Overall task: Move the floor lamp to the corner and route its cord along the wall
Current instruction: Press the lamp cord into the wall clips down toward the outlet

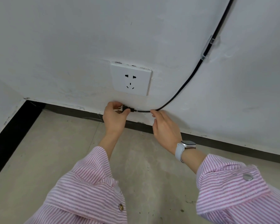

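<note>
A black cord (187, 82) runs down the white wall from the upper right, through a clear clip (207, 47), and curves left just above the baseboard. It ends in a small black plug (126, 109) with metal prongs pointing left. My left hand (114, 118) pinches the plug just below the white wall socket (131, 80). My right hand (166, 128) rests fingertips on the cord a little to the right of the plug, with a watch on its wrist. The lamp itself is out of view.
A black baseboard (225, 143) lines the wall's foot and turns at the room corner (28, 101) on the left. Grey concrete floor (68, 147) lies below. My pink striped sleeves fill the lower frame.
</note>
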Action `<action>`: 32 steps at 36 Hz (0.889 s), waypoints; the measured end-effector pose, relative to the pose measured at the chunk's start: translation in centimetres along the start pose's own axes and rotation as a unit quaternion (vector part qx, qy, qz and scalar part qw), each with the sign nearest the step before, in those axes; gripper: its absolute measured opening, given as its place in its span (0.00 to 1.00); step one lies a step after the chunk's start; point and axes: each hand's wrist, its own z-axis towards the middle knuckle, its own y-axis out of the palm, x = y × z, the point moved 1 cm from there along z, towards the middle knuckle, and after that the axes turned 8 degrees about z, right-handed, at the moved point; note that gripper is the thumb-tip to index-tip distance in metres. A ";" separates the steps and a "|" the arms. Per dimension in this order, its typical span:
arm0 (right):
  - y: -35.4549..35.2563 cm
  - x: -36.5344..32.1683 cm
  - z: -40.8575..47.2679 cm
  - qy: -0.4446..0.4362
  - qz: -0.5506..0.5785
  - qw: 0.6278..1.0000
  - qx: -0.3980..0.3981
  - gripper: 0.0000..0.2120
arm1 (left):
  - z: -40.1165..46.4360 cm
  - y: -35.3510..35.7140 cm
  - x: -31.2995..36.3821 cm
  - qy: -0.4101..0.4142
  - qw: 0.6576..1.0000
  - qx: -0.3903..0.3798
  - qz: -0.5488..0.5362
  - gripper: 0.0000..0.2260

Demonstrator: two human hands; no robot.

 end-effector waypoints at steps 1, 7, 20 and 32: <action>0.0 0.1 -0.1 0.006 -0.005 1.000 0.002 0.19 | -0.1 -0.1 0.1 -0.005 1.000 -0.006 -0.015 0.12; 0.4 0.5 -0.5 0.019 -0.048 0.999 -0.018 0.19 | -0.4 -0.2 0.8 -0.014 1.000 -0.004 -0.024 0.10; 0.5 0.7 0.0 0.032 -0.036 0.997 -0.066 0.20 | -1.0 -0.2 1.0 0.021 0.999 0.038 -0.003 0.08; -0.5 0.6 -0.9 -0.001 -0.042 0.993 -0.108 0.22 | -1.7 -0.8 0.9 0.031 0.999 -0.016 0.033 0.16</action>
